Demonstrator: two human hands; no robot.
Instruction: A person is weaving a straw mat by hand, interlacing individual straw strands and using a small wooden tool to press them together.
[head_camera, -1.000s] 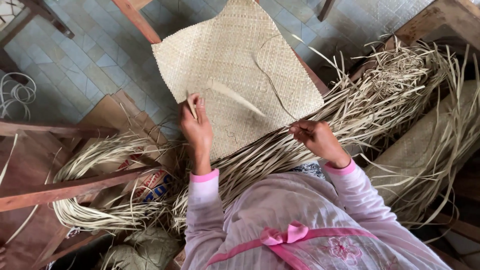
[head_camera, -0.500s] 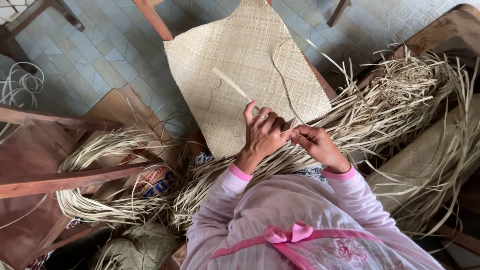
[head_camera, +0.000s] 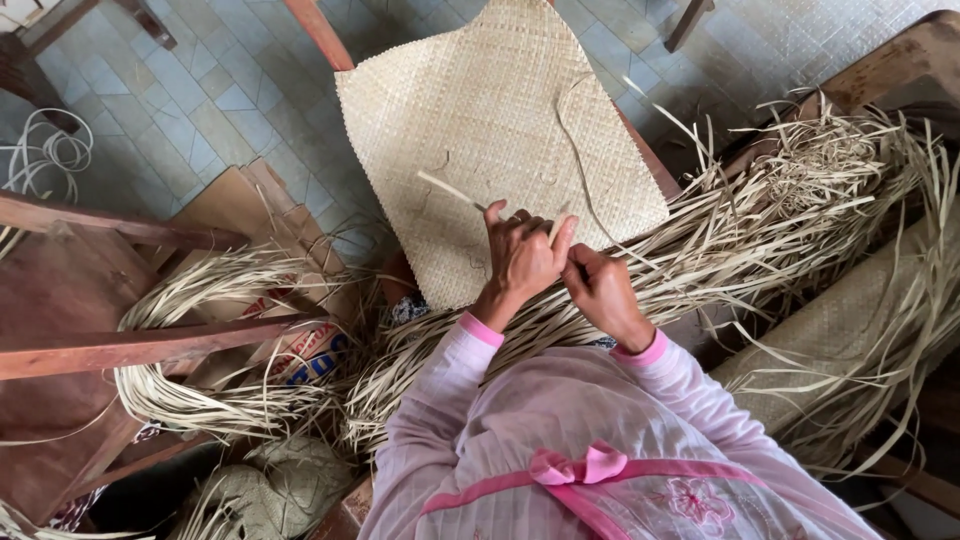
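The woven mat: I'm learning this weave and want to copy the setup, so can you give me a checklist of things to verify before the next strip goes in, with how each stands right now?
1. Woven mat lies flat and spread out in front of the person: ok.
2. Left hand rests on the mat's near edge: ok.
3. Right hand is close beside the left, at the same edge: ok.
4. A loose strip sticks out from the left hand's fingers: ok.
5. Spare strips lie piled to the right, near the hands: ok.
6. Strip properly tucked under the weave: cannot tell, the hands hide it.
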